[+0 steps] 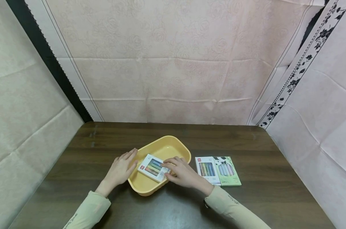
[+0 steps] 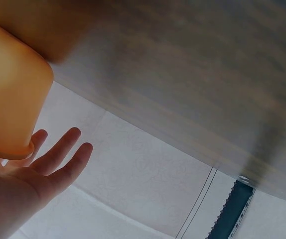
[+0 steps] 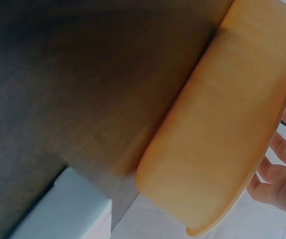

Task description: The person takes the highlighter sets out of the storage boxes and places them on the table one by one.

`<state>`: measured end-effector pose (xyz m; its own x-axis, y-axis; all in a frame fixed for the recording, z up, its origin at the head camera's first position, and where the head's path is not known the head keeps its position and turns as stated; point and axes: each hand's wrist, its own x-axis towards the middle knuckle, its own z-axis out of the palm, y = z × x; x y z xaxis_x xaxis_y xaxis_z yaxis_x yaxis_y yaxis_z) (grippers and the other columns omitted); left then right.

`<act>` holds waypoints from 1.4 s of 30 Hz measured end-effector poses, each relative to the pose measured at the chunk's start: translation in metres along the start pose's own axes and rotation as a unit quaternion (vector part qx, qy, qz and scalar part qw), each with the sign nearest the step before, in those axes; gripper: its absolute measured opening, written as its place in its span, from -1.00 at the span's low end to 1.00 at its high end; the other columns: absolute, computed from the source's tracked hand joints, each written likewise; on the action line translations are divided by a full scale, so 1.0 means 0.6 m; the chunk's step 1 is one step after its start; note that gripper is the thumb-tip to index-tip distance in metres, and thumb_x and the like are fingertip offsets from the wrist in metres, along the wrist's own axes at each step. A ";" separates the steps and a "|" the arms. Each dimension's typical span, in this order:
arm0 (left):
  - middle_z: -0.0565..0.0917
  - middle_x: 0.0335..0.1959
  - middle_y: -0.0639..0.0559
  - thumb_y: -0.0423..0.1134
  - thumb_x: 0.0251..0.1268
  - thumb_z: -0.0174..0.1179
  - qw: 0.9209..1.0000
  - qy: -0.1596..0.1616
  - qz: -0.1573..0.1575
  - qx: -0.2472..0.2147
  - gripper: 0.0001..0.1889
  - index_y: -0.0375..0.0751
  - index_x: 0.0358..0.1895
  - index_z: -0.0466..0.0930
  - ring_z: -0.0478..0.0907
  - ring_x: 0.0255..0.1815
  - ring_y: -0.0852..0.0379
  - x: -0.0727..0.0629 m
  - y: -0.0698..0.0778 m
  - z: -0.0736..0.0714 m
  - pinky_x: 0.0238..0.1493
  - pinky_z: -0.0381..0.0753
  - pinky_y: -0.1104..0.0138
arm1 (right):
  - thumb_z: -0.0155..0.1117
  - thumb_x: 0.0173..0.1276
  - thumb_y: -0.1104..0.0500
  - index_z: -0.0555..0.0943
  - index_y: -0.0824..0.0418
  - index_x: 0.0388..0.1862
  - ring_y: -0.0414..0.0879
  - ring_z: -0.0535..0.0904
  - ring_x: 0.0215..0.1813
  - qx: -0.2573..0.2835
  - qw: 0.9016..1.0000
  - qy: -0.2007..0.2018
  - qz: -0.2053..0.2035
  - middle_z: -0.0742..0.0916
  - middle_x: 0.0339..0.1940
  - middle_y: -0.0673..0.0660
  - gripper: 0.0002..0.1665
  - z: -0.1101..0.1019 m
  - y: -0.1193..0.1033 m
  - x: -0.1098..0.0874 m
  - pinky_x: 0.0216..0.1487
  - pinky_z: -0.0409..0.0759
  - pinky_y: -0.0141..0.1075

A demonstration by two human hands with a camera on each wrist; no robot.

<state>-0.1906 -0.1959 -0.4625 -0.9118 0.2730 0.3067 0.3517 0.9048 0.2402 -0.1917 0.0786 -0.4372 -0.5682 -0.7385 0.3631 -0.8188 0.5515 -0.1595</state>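
We're lowering 1 crayon box (image 1: 154,167) into the yellow tub (image 1: 177,147) near the table's (image 1: 247,203) front edge, right hand (image 1: 182,172) pinching it, left hand (image 1: 121,168) flat and spread on the rim; next we'd just need to let go.

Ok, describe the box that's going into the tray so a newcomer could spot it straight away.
Start at the yellow tray in the middle of the dark wooden table. Over its near half, the right hand holds a white box of coloured chalk sticks. Unlike the two similar boxes lying flat right of the tray, it sits tilted and inside the rim.
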 end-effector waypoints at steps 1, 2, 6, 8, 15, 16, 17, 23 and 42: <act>0.33 0.29 -0.09 -0.05 0.32 -0.10 1.000 -0.002 -0.001 0.000 -0.50 -0.17 0.28 0.26 0.38 0.16 -0.23 0.000 0.000 0.000 0.03 0.33 -0.14 | 0.11 0.24 0.01 0.52 0.03 0.07 -0.17 0.42 0.00 -0.001 1.000 -0.003 0.003 0.60 0.01 -0.02 -0.59 0.000 -0.001 0.001 -0.04 0.36 -0.26; 0.33 0.29 -0.09 -0.05 0.33 -0.10 1.000 -0.002 -0.001 -0.001 -0.50 -0.17 0.28 0.26 0.38 0.16 -0.23 0.000 0.000 0.000 0.04 0.32 -0.14 | 0.11 0.24 0.01 0.53 0.02 0.07 -0.17 0.42 -0.01 0.000 1.000 -0.004 0.005 0.60 0.01 -0.01 -0.60 0.000 -0.002 0.002 -0.04 0.36 -0.25; 0.33 0.29 -0.08 -0.05 0.33 -0.10 1.000 -0.003 -0.003 -0.001 -0.50 -0.17 0.28 0.25 0.37 0.16 -0.23 0.000 0.000 0.000 0.04 0.32 -0.15 | 0.11 0.23 -0.01 0.52 -0.01 0.07 -0.17 0.42 0.00 -0.006 1.000 -0.014 0.014 0.60 0.02 -0.02 -0.60 0.002 -0.002 0.005 -0.04 0.36 -0.26; 0.33 0.29 -0.08 -0.05 0.32 -0.09 1.000 -0.001 -0.002 0.000 -0.50 -0.17 0.28 0.26 0.38 0.16 -0.23 0.000 0.000 0.000 0.04 0.32 -0.14 | 0.12 0.23 -0.01 0.52 0.00 0.07 -0.16 0.42 0.00 -0.005 1.000 -0.018 0.016 0.59 0.02 -0.02 -0.59 0.002 -0.002 0.007 -0.05 0.36 -0.26; 0.34 0.28 -0.09 -0.06 0.32 -0.09 1.000 0.003 0.002 0.000 -0.51 -0.17 0.27 0.27 0.39 0.15 -0.23 -0.002 -0.001 0.002 0.02 0.34 -0.13 | 0.11 0.25 -0.01 0.52 0.03 0.07 -0.14 0.41 0.00 0.007 0.999 -0.035 0.025 0.59 0.02 -0.01 -0.59 0.004 -0.002 0.009 -0.05 0.37 -0.25; 0.34 0.28 -0.09 -0.06 0.32 -0.09 1.000 0.003 0.002 0.000 -0.51 -0.17 0.27 0.27 0.39 0.15 -0.23 -0.003 -0.001 0.003 0.02 0.34 -0.13 | 0.10 0.25 -0.02 0.53 0.03 0.07 -0.14 0.41 0.00 0.006 0.999 -0.037 0.025 0.59 0.02 0.00 -0.59 0.004 -0.002 0.009 -0.04 0.37 -0.25; 0.34 0.28 -0.09 -0.06 0.32 -0.09 1.000 0.004 0.003 0.000 -0.51 -0.17 0.27 0.28 0.39 0.15 -0.23 -0.003 -0.001 0.003 0.02 0.34 -0.13 | 0.10 0.25 -0.02 0.53 0.04 0.07 -0.14 0.42 -0.01 0.005 0.999 -0.037 0.023 0.59 0.02 0.00 -0.59 0.004 -0.001 0.010 -0.05 0.38 -0.25; 0.34 0.28 -0.09 -0.06 0.32 -0.08 1.000 0.006 0.002 0.001 -0.51 -0.17 0.27 0.27 0.39 0.15 -0.23 -0.002 0.000 0.002 0.03 0.34 -0.13 | 0.12 0.23 -0.01 0.55 0.06 0.03 -0.12 0.44 -0.04 -0.024 0.999 -0.038 0.005 0.60 -0.02 0.01 -0.60 0.005 0.005 0.020 -0.11 0.38 -0.27; 0.35 0.28 -0.09 -0.05 0.32 -0.10 1.000 0.007 0.005 0.004 -0.50 -0.18 0.27 0.27 0.39 0.15 -0.23 -0.001 -0.002 0.002 0.02 0.35 -0.12 | 0.17 0.21 -0.03 0.57 0.06 -0.01 -0.10 0.47 -0.07 -0.059 0.991 -0.114 -0.049 0.62 -0.04 0.01 -0.61 -0.005 0.024 0.052 -0.16 0.40 -0.30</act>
<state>-0.1907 -0.1966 -0.4641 -0.9052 0.2781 0.3213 0.3595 0.9043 0.2302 -0.2210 0.0645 -0.4257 -0.5021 -0.8513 0.1521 -0.8628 0.5051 -0.0213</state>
